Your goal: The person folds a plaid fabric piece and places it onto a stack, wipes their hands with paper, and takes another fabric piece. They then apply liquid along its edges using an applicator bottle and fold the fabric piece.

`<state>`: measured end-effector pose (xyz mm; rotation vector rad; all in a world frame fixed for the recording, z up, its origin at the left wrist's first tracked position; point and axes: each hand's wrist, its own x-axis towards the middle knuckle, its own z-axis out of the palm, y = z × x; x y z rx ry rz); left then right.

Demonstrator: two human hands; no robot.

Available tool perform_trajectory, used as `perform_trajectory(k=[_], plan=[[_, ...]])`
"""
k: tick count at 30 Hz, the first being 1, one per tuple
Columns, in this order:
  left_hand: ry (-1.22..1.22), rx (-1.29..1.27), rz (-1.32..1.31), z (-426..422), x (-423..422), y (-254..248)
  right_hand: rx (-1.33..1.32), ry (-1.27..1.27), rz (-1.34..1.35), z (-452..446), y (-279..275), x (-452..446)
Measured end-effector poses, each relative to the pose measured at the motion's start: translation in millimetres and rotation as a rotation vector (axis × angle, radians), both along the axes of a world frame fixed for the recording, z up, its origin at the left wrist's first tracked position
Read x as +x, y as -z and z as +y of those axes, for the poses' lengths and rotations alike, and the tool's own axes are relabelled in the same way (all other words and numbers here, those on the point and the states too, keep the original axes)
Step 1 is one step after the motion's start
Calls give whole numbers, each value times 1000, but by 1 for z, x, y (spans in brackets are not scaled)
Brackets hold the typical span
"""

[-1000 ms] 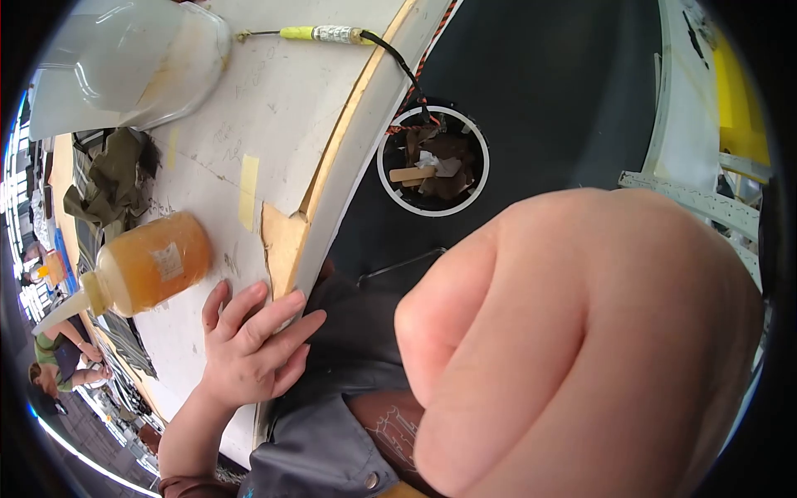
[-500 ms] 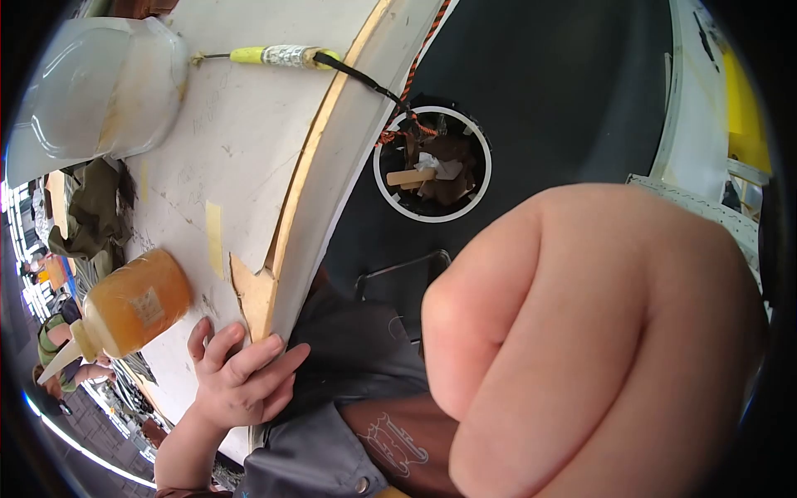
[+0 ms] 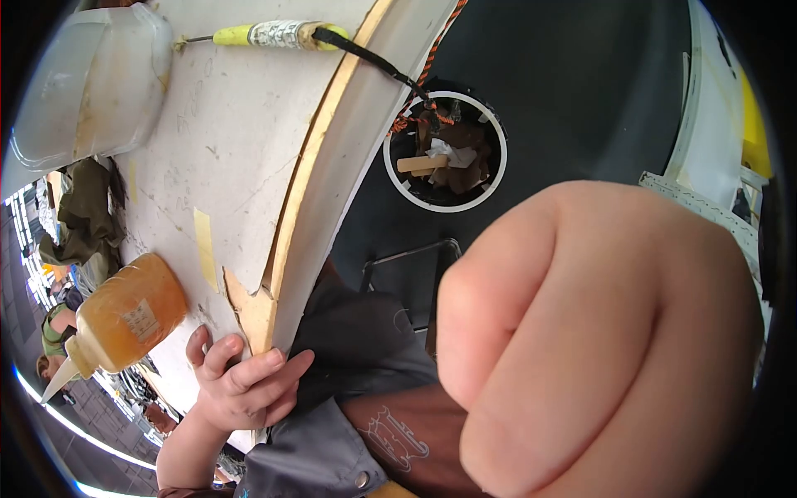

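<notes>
My left hand (image 3: 246, 383) rests at the table's (image 3: 237, 124) front edge, its fingers apart and nothing in it. Just above and left of it, a bottle of amber liquid (image 3: 133, 314) with a pointed nozzle lies tilted in view. My right hand (image 3: 573, 332) looms very large at the right, close to the camera, with its fingers curled closed. Whatever it may hold is hidden. A yellow-handled tool (image 3: 274, 35) with a thin metal shaft lies near the table's far end, a black strap tied to its handle.
A cloudy plastic container (image 3: 104, 91) stands at the upper left, with dark green cloth (image 3: 83, 216) below it. Beyond the table edge is a round bin (image 3: 392, 170) with scraps inside. A metal frame (image 3: 411, 251) stands below the bin. Another person (image 3: 56, 332) is at far left.
The view has shifted, so the table, bottle and tool appear further left. My right hand appears further right. My left hand stays at the table edge.
</notes>
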<state>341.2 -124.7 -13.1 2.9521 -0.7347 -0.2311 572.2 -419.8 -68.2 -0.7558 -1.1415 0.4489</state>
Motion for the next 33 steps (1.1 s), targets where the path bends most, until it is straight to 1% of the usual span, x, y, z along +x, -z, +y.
perform_trajectory(k=[4,6,8,15,19,20,22,23,24,25,26,28,30,31,32,33], plan=[[-4,-4,-4,1,-1,1,-4,42,20,-5,0,0],[1,-4,-4,1,-1,0,-4,60,37,39,-2,-3],[4,-4,0,1,-1,0,-4,78,49,18,-2,-5],[-7,-8,7,1,-1,0,-1,136,94,37,-2,-22],[-18,-21,1,2,-3,1,-5,170,122,32,2,-22],[-15,-27,11,3,-3,0,1,173,127,28,5,-20],[-15,-34,19,4,-5,3,6,182,134,-11,11,-16],[-19,-15,-24,3,-6,7,10,188,137,10,8,-18],[-23,7,-66,1,-6,8,17,191,142,13,8,-18],[0,-20,-24,3,-1,2,26,195,148,15,8,-19],[-5,-9,-29,2,3,0,-80,244,132,6,18,-21],[87,22,5,2,7,-2,140,436,-71,19,61,-16],[81,11,3,2,7,-1,-372,402,-10,-4,60,-9],[75,17,6,1,7,-2,-490,413,-238,-6,67,-2],[69,21,11,1,7,-2,-582,413,-243,-6,73,-8],[68,21,16,0,7,-3,-522,282,-56,-11,92,-13]])
